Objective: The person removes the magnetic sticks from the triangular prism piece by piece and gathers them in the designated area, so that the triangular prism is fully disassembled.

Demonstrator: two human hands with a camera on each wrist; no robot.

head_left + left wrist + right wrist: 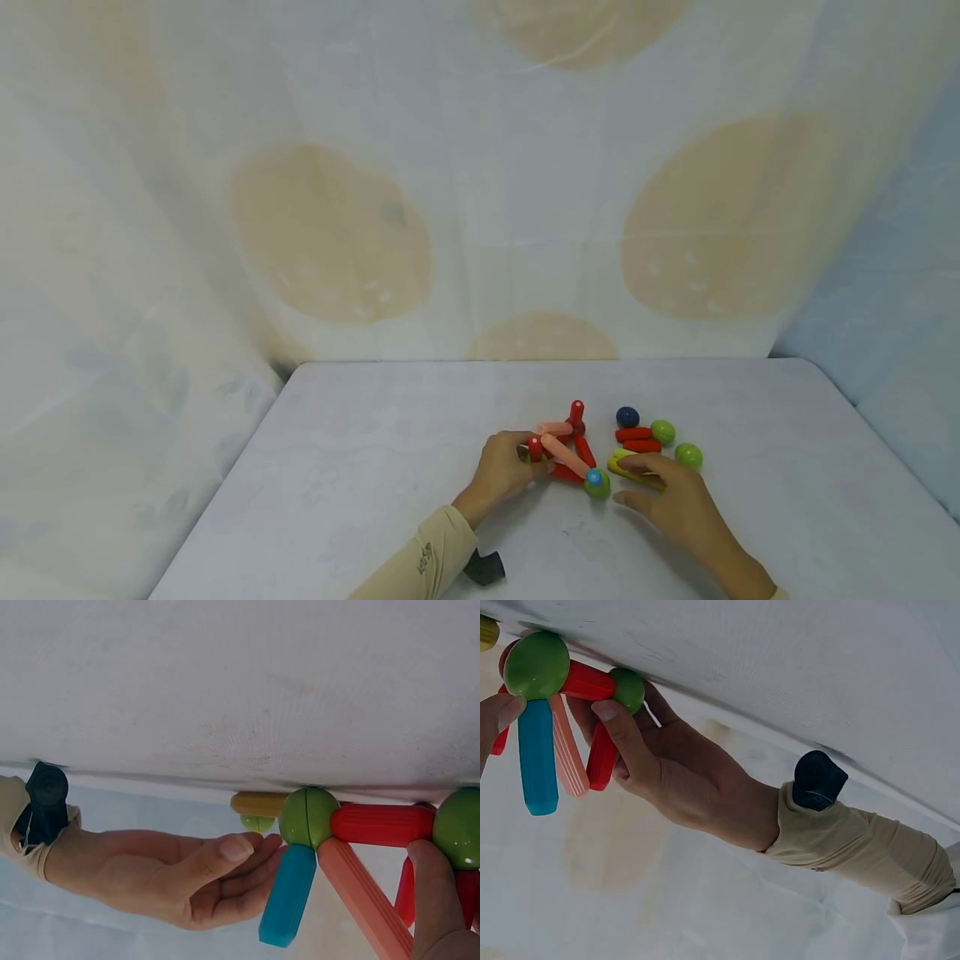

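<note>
- The left hand (pixel 501 471) pinches with curled fingers the left corner of the stick-and-ball structure (pixel 567 450), near the table's (pixel 375 467) middle.
- The right hand (pixel 675 500) has relaxed, slightly spread fingers; the fingertips touch a yellow stick (pixel 624 467) just right of the structure.
- Farther right lie red sticks (pixel 634 439), two green balls (pixel 663 431) and a dark blue ball (pixel 627 416).
</note>
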